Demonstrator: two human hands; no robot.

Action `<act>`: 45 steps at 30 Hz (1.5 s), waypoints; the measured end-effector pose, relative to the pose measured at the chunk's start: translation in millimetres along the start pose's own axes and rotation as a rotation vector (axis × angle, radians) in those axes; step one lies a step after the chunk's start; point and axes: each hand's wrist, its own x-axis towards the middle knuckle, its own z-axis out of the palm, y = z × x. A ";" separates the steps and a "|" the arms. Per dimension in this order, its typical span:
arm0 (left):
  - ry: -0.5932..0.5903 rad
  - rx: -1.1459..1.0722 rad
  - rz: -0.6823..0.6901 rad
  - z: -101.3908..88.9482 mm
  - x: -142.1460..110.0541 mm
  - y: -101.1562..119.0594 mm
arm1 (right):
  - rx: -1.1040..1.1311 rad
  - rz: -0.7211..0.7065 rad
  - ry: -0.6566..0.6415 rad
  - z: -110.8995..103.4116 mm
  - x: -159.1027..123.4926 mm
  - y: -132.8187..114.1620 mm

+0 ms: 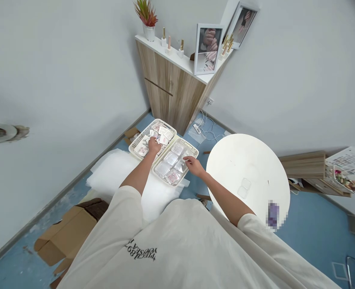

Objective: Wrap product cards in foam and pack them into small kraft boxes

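My left hand reaches into a white perforated basket full of small, light-coloured printed cards or packets. Its fingers are spread over the pile, and their tips are partly lost among the cards. Beside it, a second cream basket holds clear plastic cases in rows; one near its front has a pinkish printed piece inside. Over that basket's right side is my right hand, fingers loosely bent and apart at the cases, with nothing visible in them.
White foam sheeting lies under and left of the baskets. To the right stands a round white table with an open clear case and a blurred purple object. A wooden cabinet, cables and a cardboard box surround.
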 end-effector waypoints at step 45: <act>-0.654 -0.034 0.380 298.1 -351.8 124.6 | 0.717 0.408 0.535 -163.9 -209.4 228.7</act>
